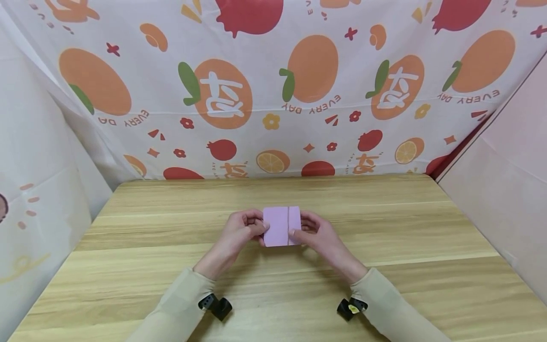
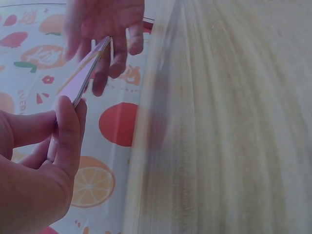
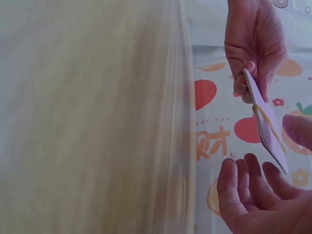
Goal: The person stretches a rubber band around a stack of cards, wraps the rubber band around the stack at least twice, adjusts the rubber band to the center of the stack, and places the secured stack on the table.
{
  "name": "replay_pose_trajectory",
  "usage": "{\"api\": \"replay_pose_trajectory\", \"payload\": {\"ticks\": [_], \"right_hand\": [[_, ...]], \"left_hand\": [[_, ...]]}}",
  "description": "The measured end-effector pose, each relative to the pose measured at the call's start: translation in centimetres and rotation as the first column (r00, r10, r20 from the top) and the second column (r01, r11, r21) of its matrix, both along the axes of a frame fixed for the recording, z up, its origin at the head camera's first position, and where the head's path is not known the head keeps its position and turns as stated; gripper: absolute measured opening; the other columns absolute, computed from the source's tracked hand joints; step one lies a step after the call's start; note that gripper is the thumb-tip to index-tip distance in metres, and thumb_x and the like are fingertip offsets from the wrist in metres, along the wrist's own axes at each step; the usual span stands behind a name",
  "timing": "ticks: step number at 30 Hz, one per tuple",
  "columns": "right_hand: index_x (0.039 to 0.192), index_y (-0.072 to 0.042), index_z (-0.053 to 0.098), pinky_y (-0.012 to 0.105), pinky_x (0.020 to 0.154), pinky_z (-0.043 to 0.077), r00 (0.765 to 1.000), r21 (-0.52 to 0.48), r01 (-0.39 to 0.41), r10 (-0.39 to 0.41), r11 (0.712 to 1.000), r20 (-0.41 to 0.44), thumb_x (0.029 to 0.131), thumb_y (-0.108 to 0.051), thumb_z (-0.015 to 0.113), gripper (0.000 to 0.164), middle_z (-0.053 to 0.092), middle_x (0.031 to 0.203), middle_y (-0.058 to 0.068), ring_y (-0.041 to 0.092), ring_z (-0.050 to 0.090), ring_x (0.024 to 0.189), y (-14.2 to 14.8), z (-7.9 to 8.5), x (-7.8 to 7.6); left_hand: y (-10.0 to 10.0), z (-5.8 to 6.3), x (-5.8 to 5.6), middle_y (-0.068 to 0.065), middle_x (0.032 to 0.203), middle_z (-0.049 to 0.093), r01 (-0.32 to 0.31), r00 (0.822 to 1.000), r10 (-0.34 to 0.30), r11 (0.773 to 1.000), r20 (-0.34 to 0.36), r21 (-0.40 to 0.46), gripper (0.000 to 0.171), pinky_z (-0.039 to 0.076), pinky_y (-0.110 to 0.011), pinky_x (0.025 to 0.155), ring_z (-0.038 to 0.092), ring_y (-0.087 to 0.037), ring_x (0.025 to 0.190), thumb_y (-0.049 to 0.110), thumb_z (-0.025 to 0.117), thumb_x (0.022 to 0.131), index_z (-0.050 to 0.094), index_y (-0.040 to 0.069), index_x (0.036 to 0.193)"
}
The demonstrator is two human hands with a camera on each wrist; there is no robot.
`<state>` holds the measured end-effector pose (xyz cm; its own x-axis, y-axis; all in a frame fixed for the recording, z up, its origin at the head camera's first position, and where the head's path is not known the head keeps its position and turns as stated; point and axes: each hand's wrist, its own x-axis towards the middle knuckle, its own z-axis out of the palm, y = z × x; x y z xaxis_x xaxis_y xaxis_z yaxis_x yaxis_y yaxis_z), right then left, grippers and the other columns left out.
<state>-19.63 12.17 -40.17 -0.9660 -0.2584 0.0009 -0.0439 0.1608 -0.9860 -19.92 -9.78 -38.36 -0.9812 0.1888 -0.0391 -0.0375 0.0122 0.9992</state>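
A thin lilac pad of square sheets or cards (image 1: 276,227) is held up over the table, its broad face toward the head camera. Around it, nearer its right side, runs a yellowish band (image 1: 288,226). My left hand (image 1: 238,232) pinches the left edge between thumb and fingers. At the opposite edge is my right hand (image 1: 321,236), its thumb overlapping the face by the band in the head view. From the right wrist, that hand's fingers (image 3: 228,187) appear spread, with the thumb apart from the pad (image 3: 268,127). Side-on, the pad's layered edge shows.
A wood-grain table (image 1: 141,266) spreads beneath both hands. Behind it hangs a white fruit-print cloth (image 1: 265,47), and pale cloth walls stand left (image 1: 38,142) and right (image 1: 504,152). Dark straps with small cameras (image 1: 221,308) sit on both wrists.
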Motion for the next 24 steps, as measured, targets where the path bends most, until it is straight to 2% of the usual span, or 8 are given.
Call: {"api": "replay_pose_trajectory", "payload": {"ticks": [7, 14, 19, 24], "right_hand": [[0.135, -0.011, 0.056, 0.035, 0.088, 0.052, 0.998, 0.050, 0.020, -0.017, 0.999, -0.066, 0.090, -0.020, 0.073, 0.050, 0.062, 0.121, 0.009, 0.027, 0.057, 0.111, 0.2, 0.3, 0.0], [0.133, -0.015, 0.058, 0.038, 0.090, 0.049, 0.987, 0.057, 0.040, -0.030, 0.998, -0.158, 0.097, -0.027, 0.064, 0.039, 0.059, 0.129, 0.002, 0.023, 0.054, 0.113, 0.8, 0.7, -0.2], [0.123, -0.013, 0.064, 0.042, 0.087, 0.050, 0.968, 0.088, 0.059, -0.035, 0.994, -0.249, 0.097, -0.021, 0.063, 0.027, 0.062, 0.123, 0.004, 0.021, 0.056, 0.108, 1.2, 0.9, -0.5], [0.113, -0.015, 0.068, 0.045, 0.085, 0.051, 0.959, 0.138, 0.049, -0.008, 0.989, -0.282, 0.095, -0.014, 0.066, 0.018, 0.063, 0.118, 0.001, 0.019, 0.056, 0.106, 1.4, 1.1, -0.6]], "left_hand": [[0.2, -0.2, 0.2, -0.008, 0.076, 0.061, 0.051, 0.999, -0.051, 0.999, 0.007, -0.013, 0.012, 0.053, -0.027, 0.058, 0.058, -0.016, 0.061, -0.006, 0.061, 0.090, 0.059, -0.012, 0.099], [0.5, -0.3, 0.4, -0.009, 0.077, 0.062, 0.103, 0.994, -0.102, 0.994, 0.031, -0.038, 0.011, 0.054, -0.029, 0.060, 0.058, -0.017, 0.063, -0.004, 0.061, 0.091, 0.061, -0.010, 0.100], [0.7, -0.6, 0.5, -0.007, 0.075, 0.062, 0.152, 0.988, -0.151, 0.987, 0.015, -0.044, 0.012, 0.054, -0.028, 0.059, 0.058, -0.017, 0.063, -0.004, 0.061, 0.091, 0.061, -0.011, 0.099], [1.0, -0.8, 0.6, -0.006, 0.074, 0.060, 0.164, 0.986, -0.163, 0.985, 0.017, -0.055, 0.011, 0.054, -0.028, 0.057, 0.058, -0.017, 0.061, -0.003, 0.062, 0.090, 0.061, -0.010, 0.097]]}}
